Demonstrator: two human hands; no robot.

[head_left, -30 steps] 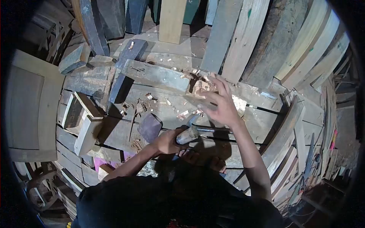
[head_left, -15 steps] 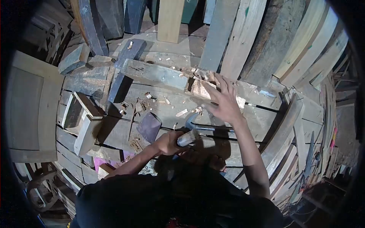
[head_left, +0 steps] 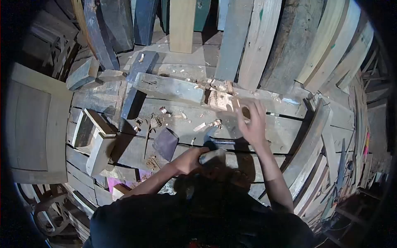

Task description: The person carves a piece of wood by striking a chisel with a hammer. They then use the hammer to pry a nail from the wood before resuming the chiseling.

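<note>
My left hand (head_left: 189,160) is closed around a thick, worn, blunt-ended wooden piece (head_left: 213,158), close to my body; its lower part is hidden. My right hand (head_left: 253,122) hovers beside the freshly cut, pale end (head_left: 220,100) of a timber beam (head_left: 171,87). Its fingers are bent and apart, and I see nothing clearly held in them. Between my hands lies a claw hammer (head_left: 223,141) on the planks, its shaft partly behind my right wrist. Wood chips (head_left: 216,123) are scattered in front of it.
A dark, flat square piece (head_left: 166,144) lies left of the hammer. Further left stands an open wooden box frame (head_left: 93,138). Several upright boards (head_left: 235,39) line the back, and a panelled door (head_left: 33,124) stands at the left. Long boards (head_left: 308,136) lie to the right.
My right hand has drawn back slightly from the beam's cut end, and its spread fingers have curled. The wooden piece in my left hand has shifted slightly right and nearer my body.
</note>
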